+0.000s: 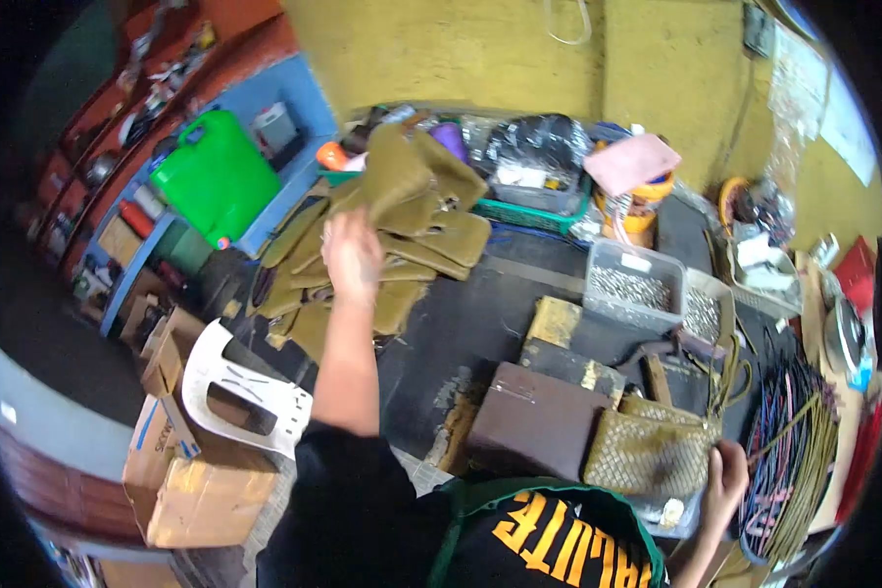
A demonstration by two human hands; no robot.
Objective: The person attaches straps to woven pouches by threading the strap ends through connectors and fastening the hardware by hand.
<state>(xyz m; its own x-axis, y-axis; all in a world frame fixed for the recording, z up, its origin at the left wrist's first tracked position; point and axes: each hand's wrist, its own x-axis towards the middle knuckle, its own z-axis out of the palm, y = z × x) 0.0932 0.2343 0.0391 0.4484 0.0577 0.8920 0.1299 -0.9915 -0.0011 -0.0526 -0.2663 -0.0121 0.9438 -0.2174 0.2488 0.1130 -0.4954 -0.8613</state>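
Note:
My left hand (354,257) is stretched out over a heap of olive-green leather pieces (402,257). Its fingers look closed at the edge of an upper olive piece (399,178), which stands raised above the heap; blur softens the fingertips. At the lower right, my right hand (727,478) has its fingers curled at the right edge of an olive woven bag (647,453). The bag lies tilted beside a dark brown box-shaped block (537,419). Part of the right hand's grip is hidden.
Small metal parts fill a clear plastic bin (635,284) and a smaller bin (706,306). Bundled cords (794,451) lie at the right. Behind stand a green basket (534,214) and an orange bucket (642,208). A white plastic chair (206,377), cardboard box (211,495) and green jerrycan (216,176) are left.

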